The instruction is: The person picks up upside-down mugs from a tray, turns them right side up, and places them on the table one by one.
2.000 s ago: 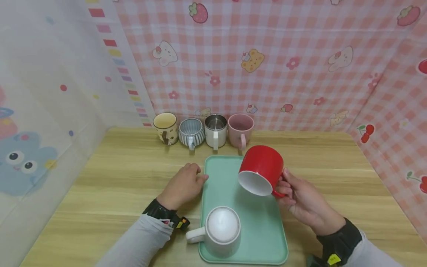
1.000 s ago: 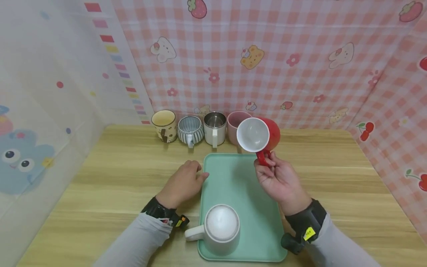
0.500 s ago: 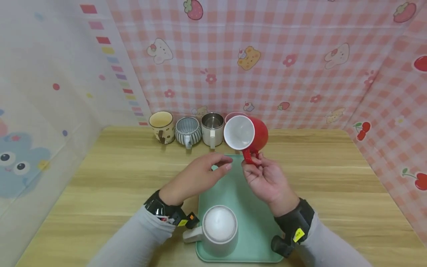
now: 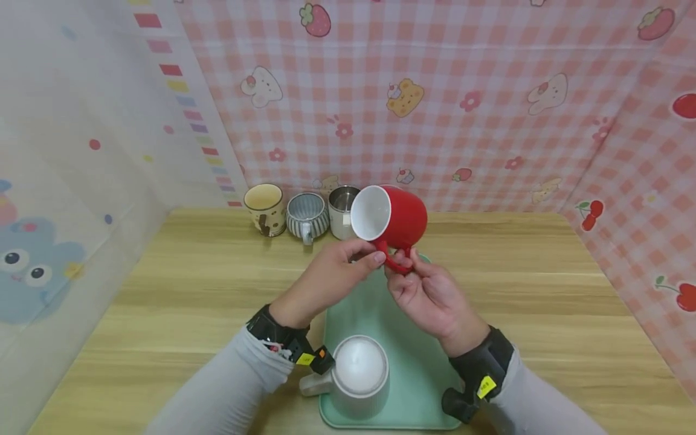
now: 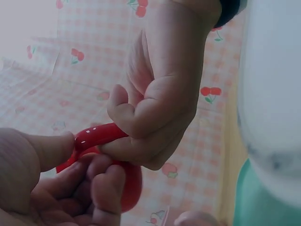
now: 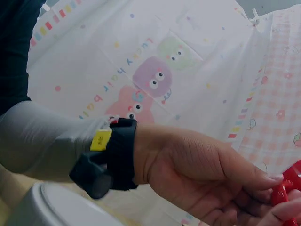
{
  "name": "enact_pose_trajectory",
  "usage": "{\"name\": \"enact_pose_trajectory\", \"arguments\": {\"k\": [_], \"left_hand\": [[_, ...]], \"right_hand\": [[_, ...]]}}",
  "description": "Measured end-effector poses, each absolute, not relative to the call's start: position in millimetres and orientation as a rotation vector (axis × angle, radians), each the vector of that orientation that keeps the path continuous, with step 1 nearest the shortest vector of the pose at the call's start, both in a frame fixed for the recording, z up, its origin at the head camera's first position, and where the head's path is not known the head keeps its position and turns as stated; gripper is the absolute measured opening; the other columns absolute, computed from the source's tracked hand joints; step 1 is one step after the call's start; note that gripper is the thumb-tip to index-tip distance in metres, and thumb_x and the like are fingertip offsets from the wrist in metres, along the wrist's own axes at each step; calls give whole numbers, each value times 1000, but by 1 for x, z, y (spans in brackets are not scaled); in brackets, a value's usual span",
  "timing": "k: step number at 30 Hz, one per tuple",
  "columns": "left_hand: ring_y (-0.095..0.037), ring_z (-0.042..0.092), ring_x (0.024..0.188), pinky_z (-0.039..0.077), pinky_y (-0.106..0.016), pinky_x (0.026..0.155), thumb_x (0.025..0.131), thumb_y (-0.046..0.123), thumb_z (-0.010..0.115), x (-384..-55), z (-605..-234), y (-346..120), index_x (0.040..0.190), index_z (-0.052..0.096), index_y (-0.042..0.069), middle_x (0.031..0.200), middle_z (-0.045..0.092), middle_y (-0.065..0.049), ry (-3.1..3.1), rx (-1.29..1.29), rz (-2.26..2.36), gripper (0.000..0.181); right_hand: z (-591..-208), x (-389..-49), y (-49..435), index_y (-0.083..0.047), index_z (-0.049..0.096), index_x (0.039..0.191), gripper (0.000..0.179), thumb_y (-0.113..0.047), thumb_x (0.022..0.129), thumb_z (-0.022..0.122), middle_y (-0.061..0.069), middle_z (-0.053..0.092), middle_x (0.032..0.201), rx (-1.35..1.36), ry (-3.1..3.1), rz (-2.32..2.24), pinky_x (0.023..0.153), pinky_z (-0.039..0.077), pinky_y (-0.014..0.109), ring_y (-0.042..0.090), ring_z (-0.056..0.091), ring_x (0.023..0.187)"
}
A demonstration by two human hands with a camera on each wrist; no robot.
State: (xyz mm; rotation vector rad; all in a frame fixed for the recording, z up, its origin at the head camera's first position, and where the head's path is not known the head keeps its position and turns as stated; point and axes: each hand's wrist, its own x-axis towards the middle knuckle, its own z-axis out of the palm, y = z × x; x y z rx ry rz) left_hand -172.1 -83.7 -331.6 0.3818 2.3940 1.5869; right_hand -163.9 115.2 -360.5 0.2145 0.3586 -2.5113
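1 white mug [image 4: 360, 371] stands inverted on the tray [image 4: 421, 386]. The red mug [image 4: 406, 214] isn't down yet — left hand [image 4: 333, 277] and right hand [image 4: 437, 299] pinch its handle [image 5: 103, 133].

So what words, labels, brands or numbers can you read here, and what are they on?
"Lucky hair ball" (apparently; it's upside down): on the white cloth, right wrist view.
Yellow label on the right wrist: too small and blurred to read.
Yellow label on the left wrist: too small to read.
Red mug: no lettering shows.
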Motion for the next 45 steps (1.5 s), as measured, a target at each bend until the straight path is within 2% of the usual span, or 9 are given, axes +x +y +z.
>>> {"name": "enact_pose_trajectory", "arguments": {"k": [7, 15, 19, 22, 26, 30, 35, 42, 45], "left_hand": [[-26, 63, 108, 53, -38, 93, 99, 32, 72, -172, -333, -84, 120, 74, 17, 115, 73, -1, 2272, 265, 1725, 27], [-22, 61, 104, 52, -34, 91, 99, 24, 72, -174, -339, -84, 120, 73, 10, 110, 72, -2, 2120, 203, 1857, 26], [-17, 62, 98, 54, -31, 89, 100, 16, 69, -174, -342, -78, 118, 70, 2, 102, 72, 0, 1972, 227, 1952, 23], [-14, 66, 96, 57, -31, 93, 102, 11, 64, -174, -343, -74, 119, 66, -4, 101, 72, 0, 1881, 279, 2007, 22], [-12, 70, 91, 58, -34, 99, 104, 7, 59, -174, -341, -70, 118, 62, -8, 100, 69, -2, 1813, 309, 2032, 21], [-10, 71, 89, 59, -32, 98, 105, 5, 57, -175, -342, -68, 124, 61, -10, 103, 68, 0, 1745, 278, 2046, 24], [-10, 72, 90, 60, -31, 95, 105, 2, 56, -180, -345, -66, 128, 59, -13, 102, 69, 1, 1658, 242, 2068, 28], [-10, 73, 85, 61, -27, 90, 105, 4, 56, -183, -343, -64, 127, 59, -15, 103, 71, -3, 1646, 232, 2032, 29], [-9, 72, 84, 61, -27, 89, 106, 4, 56, -183, -342, -60, 126, 59, -16, 105, 70, -6, 1685, 241, 2022, 28]], "right_hand": [[-365, -165, 128, -10, 62, 120, 27, -29, 111, 45, 3, 68, 105, 33, 561, -2392, 80, 54, 20, 13, 62, 96], [-370, -166, 134, -15, 71, 123, 29, -27, 111, 47, -1, 74, 103, -25, 932, -2338, 80, 57, 19, 13, 68, 97], [-373, -168, 132, -18, 76, 118, 28, -24, 110, 50, -3, 75, 104, -16, 1151, -2308, 79, 56, 18, 12, 69, 98], [-375, -168, 131, -22, 77, 115, 27, -24, 109, 51, -4, 75, 104, -10, 1273, -2277, 80, 56, 18, 12, 67, 96], [-377, -168, 130, -24, 79, 105, 28, -24, 109, 51, -6, 74, 98, -20, 1444, -2214, 78, 57, 17, 9, 65, 90], [-378, -169, 130, -23, 78, 98, 27, -21, 109, 53, -7, 71, 91, 1, 1578, -2172, 76, 56, 18, 9, 62, 85], [-379, -169, 130, -20, 77, 99, 22, -21, 108, 56, -6, 70, 89, 29, 1699, -2130, 76, 56, 19, 13, 60, 85], [-379, -169, 128, -6, 73, 115, 24, -21, 108, 55, -5, 69, 86, 16, 1812, -2079, 76, 56, 21, 13, 59, 82], [-378, -169, 128, 0, 70, 117, 27, -20, 109, 54, -5, 68, 86, 22, 1852, -2065, 75, 55, 21, 14, 59, 82]]}}
